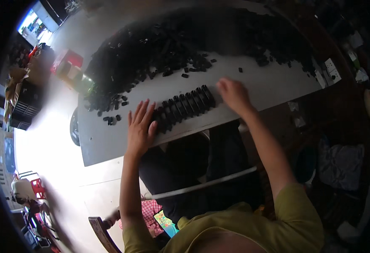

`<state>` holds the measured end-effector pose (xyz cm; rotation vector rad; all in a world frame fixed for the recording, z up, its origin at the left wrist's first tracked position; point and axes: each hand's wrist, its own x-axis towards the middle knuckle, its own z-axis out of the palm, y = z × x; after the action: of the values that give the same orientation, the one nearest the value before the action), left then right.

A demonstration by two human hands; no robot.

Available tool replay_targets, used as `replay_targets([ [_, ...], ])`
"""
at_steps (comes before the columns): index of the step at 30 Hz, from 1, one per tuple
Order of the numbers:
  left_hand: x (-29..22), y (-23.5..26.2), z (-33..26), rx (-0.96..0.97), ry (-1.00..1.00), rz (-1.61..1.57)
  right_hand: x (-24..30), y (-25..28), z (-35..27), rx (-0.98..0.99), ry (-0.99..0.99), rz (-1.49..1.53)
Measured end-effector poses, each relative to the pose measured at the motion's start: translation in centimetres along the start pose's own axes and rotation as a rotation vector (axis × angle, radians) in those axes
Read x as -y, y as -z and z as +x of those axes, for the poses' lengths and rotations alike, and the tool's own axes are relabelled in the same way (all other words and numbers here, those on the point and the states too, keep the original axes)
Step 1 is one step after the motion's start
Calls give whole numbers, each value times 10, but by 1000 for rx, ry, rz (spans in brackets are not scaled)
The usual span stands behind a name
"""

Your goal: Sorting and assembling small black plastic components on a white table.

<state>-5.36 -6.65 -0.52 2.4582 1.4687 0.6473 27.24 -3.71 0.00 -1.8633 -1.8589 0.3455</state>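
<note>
In the head view, the left hand [140, 130] lies palm down over the near part of the desk [109, 145], fingers stretched out and slightly spread. It grips nothing that shows; its thumb is right at the left end of a row of black pieces [185, 104] — whether it touches them I cannot tell. The right hand [234, 95] is beyond the row's other end, apart from it, with fingers partly curled; it is blurred, so I cannot tell how far it is open or whether a small piece is in it.

The row runs beside the desk's near edge, slanting with it, its pieces set side by side; the left end looks less distinct. Judging by this, one batch is largely lined up. Far more seems left: a big heap of loose black pieces [151, 48] covers the far part of the desk, spreading to its left edge. A few strays [110, 120] lie toward the near left corner, and one lone piece [240, 70] sits between heap and right hand.
</note>
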Motion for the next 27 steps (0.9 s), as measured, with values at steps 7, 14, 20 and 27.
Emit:
replay_targets([
  [7,-83,-26,18,-38,-158,-30,-119,23,51,-279,-104,-80],
  [14,-113,-72,43,-36,-222,-47,-80,41,58,15,-126,-93],
  [20,-115,-78,44,17,-218,-70,-72,34,37,-114,-32,-62],
  [27,-118,-81,44,16,-224,-28,-59,23,28,-97,10,-146],
])
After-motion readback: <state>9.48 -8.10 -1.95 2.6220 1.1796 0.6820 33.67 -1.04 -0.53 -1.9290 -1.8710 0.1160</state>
